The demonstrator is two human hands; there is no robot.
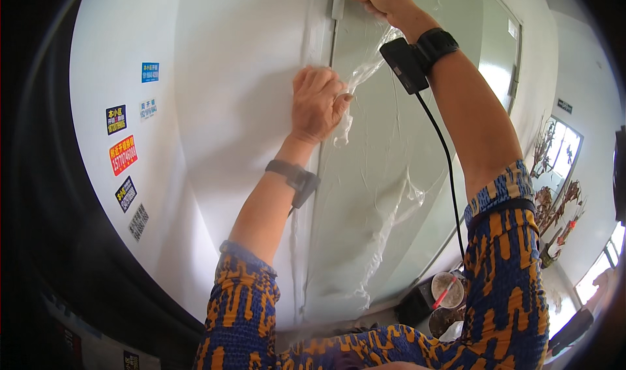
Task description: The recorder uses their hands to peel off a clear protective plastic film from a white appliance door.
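Clear plastic film [386,223] hangs wrinkled over a pale green metal door [342,262]. My left hand [319,101] is at the door's left edge, its curled fingers pinching a gathered part of the film. Higher and to the right, near a white hinge [338,3], my right hand [389,0] is closed on an upper part of the film, which stretches between both hands. Both wrists wear black strapped devices, and a cable runs down from the right one.
Stickers [123,154] bearing writing are on the white wall at left. Buckets [447,290], one with a red-handled tool [444,293] across it, stand low at right by a black container [413,304]. Dried plants [557,213] stand farther right near a window.
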